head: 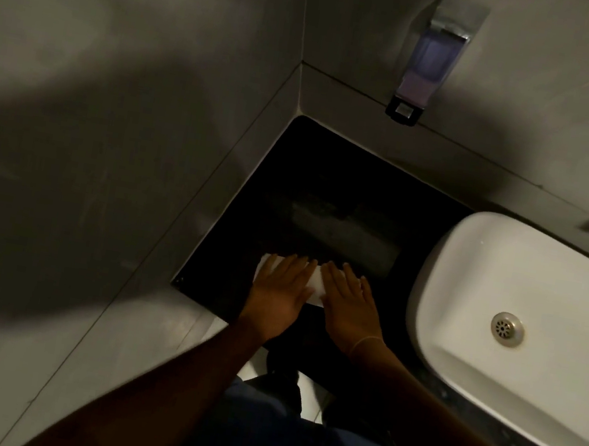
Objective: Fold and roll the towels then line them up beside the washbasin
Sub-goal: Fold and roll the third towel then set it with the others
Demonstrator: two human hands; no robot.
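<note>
A small white towel (317, 285) lies flat on the black countertop (309, 171), left of the white washbasin (528, 298). My left hand (280, 290) rests palm down on the towel's left part with its fingers spread. My right hand (349, 304) presses palm down on its right part, fingers straight. Most of the towel is hidden under both hands; only a strip between them and the left corner show. Neither hand grips it.
A soap dispenser (428, 62) with purple liquid hangs on the back wall above the counter. Grey tiled walls close the counter on the left and at the back. A dull reflection shows on the counter behind the towel. The basin's drain (507, 329) sits at right.
</note>
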